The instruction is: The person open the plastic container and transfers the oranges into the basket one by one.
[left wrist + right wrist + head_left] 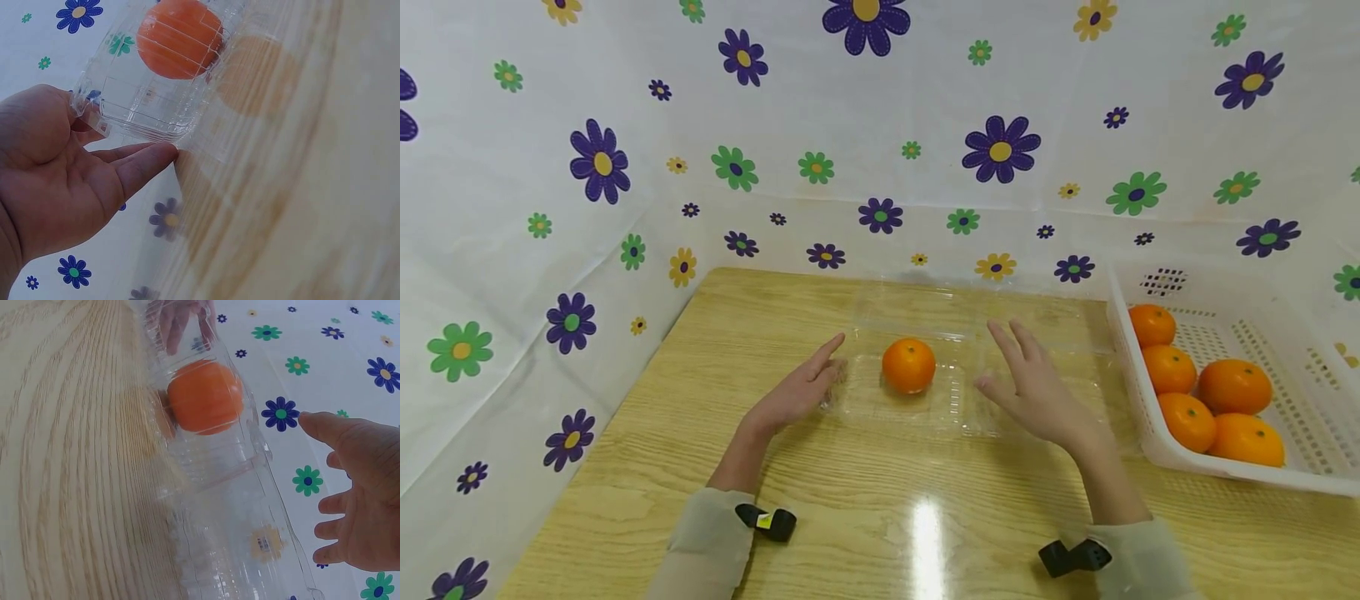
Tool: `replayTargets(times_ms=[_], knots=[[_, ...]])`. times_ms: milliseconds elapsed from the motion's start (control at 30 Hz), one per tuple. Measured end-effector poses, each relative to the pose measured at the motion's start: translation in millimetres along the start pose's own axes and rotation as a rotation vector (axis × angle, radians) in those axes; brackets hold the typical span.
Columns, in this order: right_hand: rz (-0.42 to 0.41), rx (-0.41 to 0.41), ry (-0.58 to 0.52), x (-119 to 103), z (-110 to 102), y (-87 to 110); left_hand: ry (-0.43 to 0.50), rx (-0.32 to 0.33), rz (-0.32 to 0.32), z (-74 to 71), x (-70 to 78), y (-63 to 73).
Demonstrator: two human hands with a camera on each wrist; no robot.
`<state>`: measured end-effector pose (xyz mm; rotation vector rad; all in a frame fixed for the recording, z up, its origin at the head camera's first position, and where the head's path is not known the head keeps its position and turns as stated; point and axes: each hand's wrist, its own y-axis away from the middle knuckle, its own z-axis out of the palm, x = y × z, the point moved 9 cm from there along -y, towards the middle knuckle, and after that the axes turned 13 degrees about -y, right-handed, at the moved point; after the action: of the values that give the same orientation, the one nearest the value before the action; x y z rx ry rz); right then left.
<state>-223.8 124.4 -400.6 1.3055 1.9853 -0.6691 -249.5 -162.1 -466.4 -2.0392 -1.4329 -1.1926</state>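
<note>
A single orange (908, 366) sits in a clear plastic clamshell box (861, 408), its lid (913, 308) laid back toward the wall. My left hand (793, 398) is at the box's left end, with fingers extended. In the left wrist view, the thumb and fingers of that left hand (69, 169) lie against the plastic corner; a firm grip is not visible. Over the box's right side, my right hand (1037, 392) hovers with spread fingers and holds nothing. The right wrist view shows this right hand (359, 487) apart from the plastic.
A second clear plastic box (1086, 392) adjoins the first on the right, partly behind my right hand. Beyond it stands a white perforated basket (1318, 400) with several oranges (1235, 386). Flower-printed cloth (820, 100) borders the wooden table (850, 517) at the back and left.
</note>
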Motion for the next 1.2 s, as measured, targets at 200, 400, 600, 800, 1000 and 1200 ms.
replayTargets(times_ms=[200, 400, 600, 800, 1000, 1200], knots=[[-0.006, 0.001, -0.024, -6.5, 5.1, -1.1, -0.017, 0.011, -0.008, -0.9, -1.0, 2.1], [-0.003, -0.002, -0.046, -8.8, 7.2, -1.4, -0.016, 0.001, -0.005, 1.3, -0.7, 0.6], [0.0, 0.002, -0.066, -13.1, 10.7, -4.8, -0.003, 0.0, -0.014, 0.9, -1.1, 0.7], [-0.008, 0.0, -0.081, -19.4, 16.8, -8.2, 0.0, -0.001, -0.017, 1.6, 1.2, 0.1], [-0.012, 0.003, -0.106, -24.6, 19.9, -9.0, -0.012, -0.004, -0.014, 2.4, 1.6, -0.5], [-0.03, 0.005, -0.125, -31.9, 22.2, -14.1, -0.013, 0.006, -0.022, 1.4, -1.4, -0.5]])
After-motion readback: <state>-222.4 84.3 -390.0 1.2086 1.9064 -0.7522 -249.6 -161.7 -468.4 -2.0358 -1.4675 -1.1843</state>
